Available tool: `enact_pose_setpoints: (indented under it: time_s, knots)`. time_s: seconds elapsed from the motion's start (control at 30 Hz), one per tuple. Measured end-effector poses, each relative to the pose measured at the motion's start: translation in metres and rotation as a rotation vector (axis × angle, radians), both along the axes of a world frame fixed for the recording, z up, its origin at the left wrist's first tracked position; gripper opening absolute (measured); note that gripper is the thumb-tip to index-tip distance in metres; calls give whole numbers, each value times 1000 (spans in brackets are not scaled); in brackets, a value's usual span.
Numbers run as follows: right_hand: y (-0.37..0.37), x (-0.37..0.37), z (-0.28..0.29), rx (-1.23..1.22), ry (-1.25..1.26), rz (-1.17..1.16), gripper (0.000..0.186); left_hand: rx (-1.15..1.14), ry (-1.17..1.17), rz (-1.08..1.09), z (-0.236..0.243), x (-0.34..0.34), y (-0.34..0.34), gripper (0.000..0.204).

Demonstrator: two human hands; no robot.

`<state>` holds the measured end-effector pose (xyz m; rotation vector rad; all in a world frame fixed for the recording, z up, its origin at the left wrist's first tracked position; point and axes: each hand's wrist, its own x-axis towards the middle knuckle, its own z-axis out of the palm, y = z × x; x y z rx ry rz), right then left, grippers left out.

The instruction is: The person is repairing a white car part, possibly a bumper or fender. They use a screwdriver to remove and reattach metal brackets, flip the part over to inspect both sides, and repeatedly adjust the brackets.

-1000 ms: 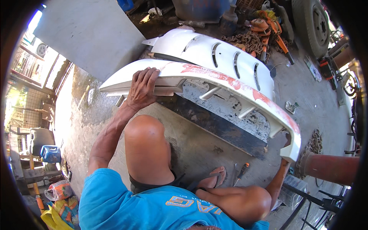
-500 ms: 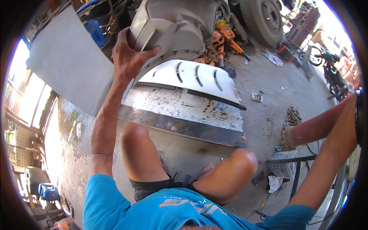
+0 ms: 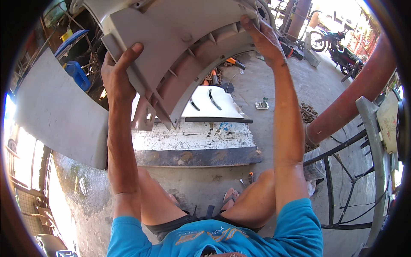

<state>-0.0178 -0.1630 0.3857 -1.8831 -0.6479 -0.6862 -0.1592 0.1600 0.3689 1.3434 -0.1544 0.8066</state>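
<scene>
I hold a large grey-backed moulded panel (image 3: 162, 25) up in front of me, its ribbed, curved inner side facing me. My left hand (image 3: 120, 70) grips its left edge, thumb over the face. My right hand (image 3: 261, 40) grips its upper right edge. Beneath it a white slotted panel (image 3: 216, 105) lies on a worn, paint-spattered board (image 3: 192, 137) with a dark front strip. The left part of the slotted panel is hidden by the held panel.
A grey sheet (image 3: 60, 111) leans at left near a blue container (image 3: 75, 75). A red post (image 3: 342, 115), black metal frame (image 3: 327, 180) and chain (image 3: 309, 113) are at right. A motorbike (image 3: 340, 51) stands behind. A screwdriver (image 3: 251, 177) lies between board and right knee.
The panel has been lifted from the board, turned to show its underside and raised ahead of me. My right hand has swung from the right side up onto its upper edge.
</scene>
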Motion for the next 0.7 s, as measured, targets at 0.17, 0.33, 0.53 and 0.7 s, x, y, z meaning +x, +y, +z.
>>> enact_pose_setpoints:
  time_s: [0.17, 0.33, 0.53, 0.7]
  knots:
    - [-1, -23, 31, -78, -56, -208, 77, -84, -31, -154, -10, 0, 5, 66]
    - [16, -47, 38, -133, -259, -349, 58, -171, 24, -192, -33, 15, 9, 67]
    - [20, -75, 31, -150, -180, -496, 74, -265, 74, -283, -55, 24, 12, 63]
    - [-7, -50, 46, -318, -323, -646, 69, -293, 63, -368, -71, 43, -7, 58]
